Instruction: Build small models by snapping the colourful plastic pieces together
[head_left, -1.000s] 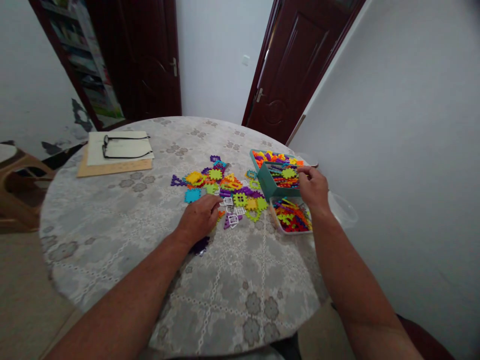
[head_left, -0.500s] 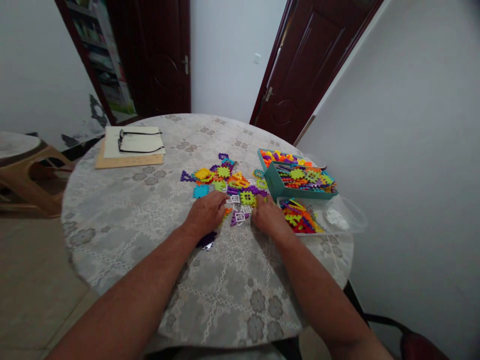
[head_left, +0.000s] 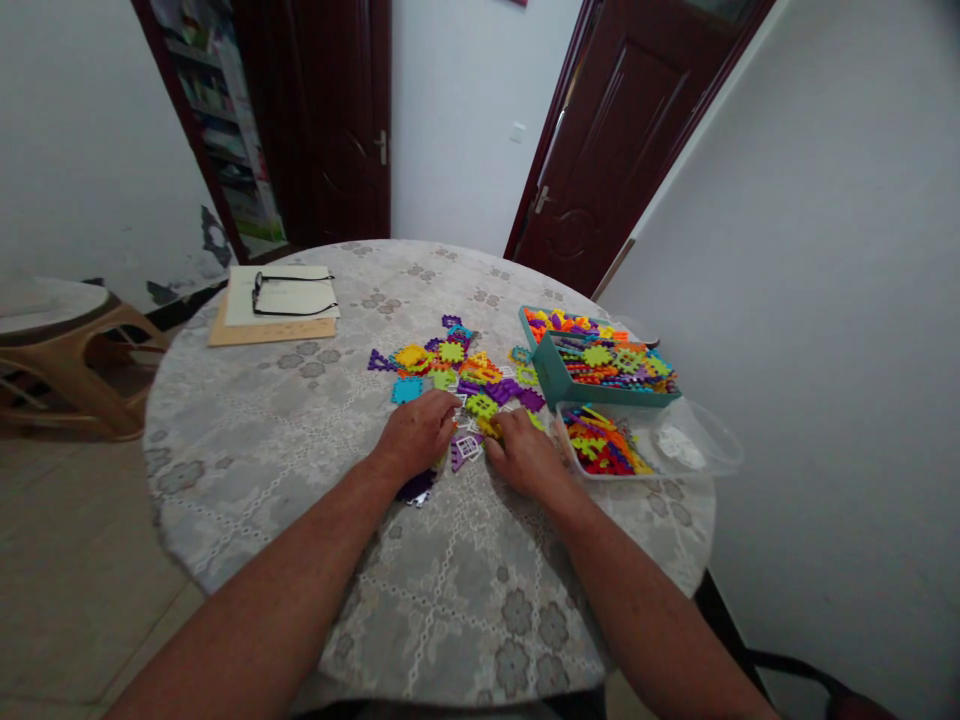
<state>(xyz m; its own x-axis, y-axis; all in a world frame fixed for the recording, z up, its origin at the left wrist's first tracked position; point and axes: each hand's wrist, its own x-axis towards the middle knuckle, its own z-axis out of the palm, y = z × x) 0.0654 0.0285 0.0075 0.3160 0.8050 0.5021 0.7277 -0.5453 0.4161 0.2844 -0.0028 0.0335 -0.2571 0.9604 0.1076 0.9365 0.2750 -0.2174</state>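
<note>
**Both hands down in the loose plastic tiles**

Far left, at 10 o'clock on the round table (head_left: 247, 470), glasses (head_left: 292, 293) sat on a stack of papers (head_left: 262, 325), well apart from the work. Left hand (head_left: 416, 437) rested palm-down at the near edge of the tile pile (head_left: 457, 370), fingers curled together on the pieces; what they pinched, cannot tell. A dark purple tile (head_left: 415, 488) lay half under that wrist. Right hand (head_left: 525, 457) was just beside it, fingertips bent onto a yellow-green tile (head_left: 482, 407), grip hidden. At 2 o'clock stood the teal box (head_left: 559, 378), with a clear tub (head_left: 697, 450) beside it near the rim. Risk, as judged: a sweeping right forearm could knock the tub off the edge; the purple tile could get dragged away unnoticed.
</note>
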